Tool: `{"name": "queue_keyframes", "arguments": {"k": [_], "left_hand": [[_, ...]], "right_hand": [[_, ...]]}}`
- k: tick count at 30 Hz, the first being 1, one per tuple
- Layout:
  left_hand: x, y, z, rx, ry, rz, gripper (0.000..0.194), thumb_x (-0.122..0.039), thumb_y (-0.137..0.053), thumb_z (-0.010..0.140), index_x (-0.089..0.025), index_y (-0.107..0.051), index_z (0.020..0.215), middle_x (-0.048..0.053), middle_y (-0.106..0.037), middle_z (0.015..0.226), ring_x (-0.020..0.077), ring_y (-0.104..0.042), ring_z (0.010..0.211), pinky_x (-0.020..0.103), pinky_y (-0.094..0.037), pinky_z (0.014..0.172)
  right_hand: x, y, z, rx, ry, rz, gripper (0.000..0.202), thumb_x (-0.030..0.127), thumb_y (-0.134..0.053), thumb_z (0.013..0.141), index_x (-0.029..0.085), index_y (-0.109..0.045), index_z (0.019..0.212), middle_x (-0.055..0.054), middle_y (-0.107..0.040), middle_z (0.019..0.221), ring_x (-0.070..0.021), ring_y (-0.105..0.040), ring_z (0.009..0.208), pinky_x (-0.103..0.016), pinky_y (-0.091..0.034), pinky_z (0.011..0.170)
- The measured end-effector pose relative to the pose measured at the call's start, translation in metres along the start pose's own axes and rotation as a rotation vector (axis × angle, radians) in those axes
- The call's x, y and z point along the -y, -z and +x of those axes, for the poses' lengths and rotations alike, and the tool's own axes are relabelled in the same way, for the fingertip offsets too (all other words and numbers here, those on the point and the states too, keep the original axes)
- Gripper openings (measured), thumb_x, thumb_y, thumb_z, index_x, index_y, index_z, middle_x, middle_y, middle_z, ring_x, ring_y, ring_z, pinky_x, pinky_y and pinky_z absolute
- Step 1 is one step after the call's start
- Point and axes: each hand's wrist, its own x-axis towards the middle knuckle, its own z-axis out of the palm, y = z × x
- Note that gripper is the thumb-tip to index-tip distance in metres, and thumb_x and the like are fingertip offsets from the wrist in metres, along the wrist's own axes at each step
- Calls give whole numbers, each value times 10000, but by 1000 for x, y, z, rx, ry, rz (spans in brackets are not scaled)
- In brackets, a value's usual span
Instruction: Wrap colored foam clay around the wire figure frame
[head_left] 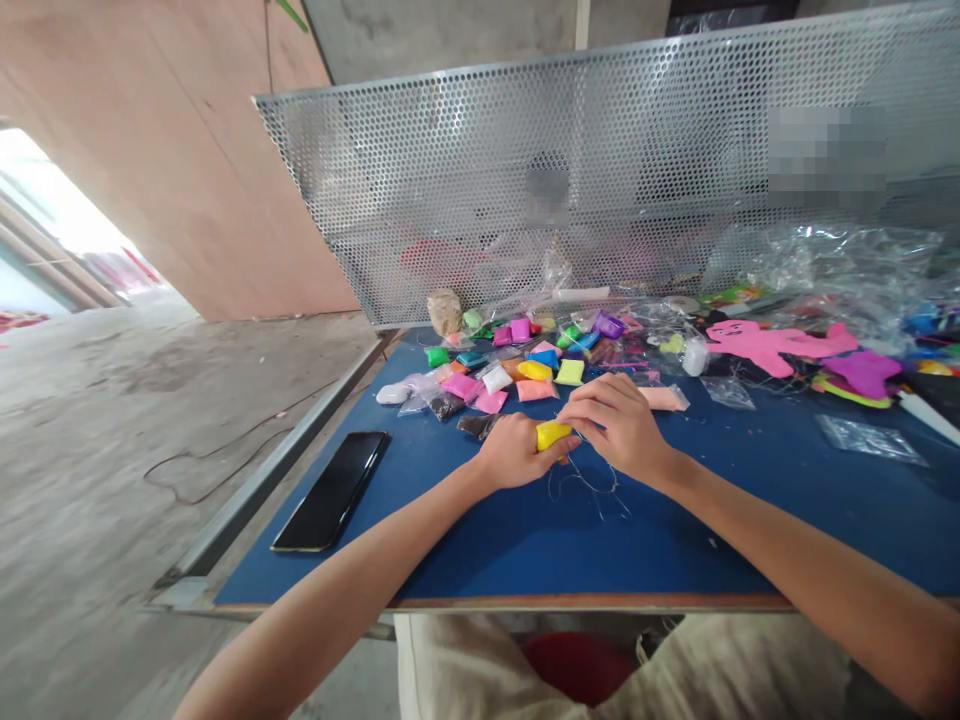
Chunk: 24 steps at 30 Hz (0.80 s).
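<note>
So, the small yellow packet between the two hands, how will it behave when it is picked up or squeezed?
The yellow packet looks soft and probably light: the left hand closes on it while the right hand touches its end. Its glossy wrap may be a little slippery. Being a flat pouch like the others on the blue table, it should not roll.

Blue table point(525, 540) w/ phone point(331, 490), clay packets point(517, 375).

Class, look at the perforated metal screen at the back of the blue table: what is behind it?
Through the perforated metal screen only dim shapes show: a reddish patch and blurred dark forms. What they are cannot be told; the metal covers them.
</note>
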Motion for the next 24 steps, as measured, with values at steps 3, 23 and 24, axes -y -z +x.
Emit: {"name": "queue_keyframes", "arguments": {"k": [3,23,24], "left_hand": [[1,-1,1,42,-22,3,569,-634,-440,932,-191,-751,758,46,-705,637,157,-648,598,228,-438,557],[3,-1,1,49,-75,-44,539,-588,-444,959,-205,-764,755,17,-744,676,134,-644,569,220,-426,549],[3,-1,1,52,-74,-43,534,-585,-447,959,-206,-762,753,17,-741,670,136,-645,569,222,-428,552]], "right_hand": [[1,0,0,-13,-17,14,51,206,-615,950,243,-647,936,0,-716,912,-180,-593,848,-365,-389,784],[8,-2,-2,-10,-41,27,38,223,-616,951,243,-643,932,-1,-726,909,-181,-607,848,-373,-390,791],[9,-2,-3,-6,-43,29,39,228,-615,951,243,-643,928,-3,-727,909,-182,-609,847,-373,-390,791]]}}
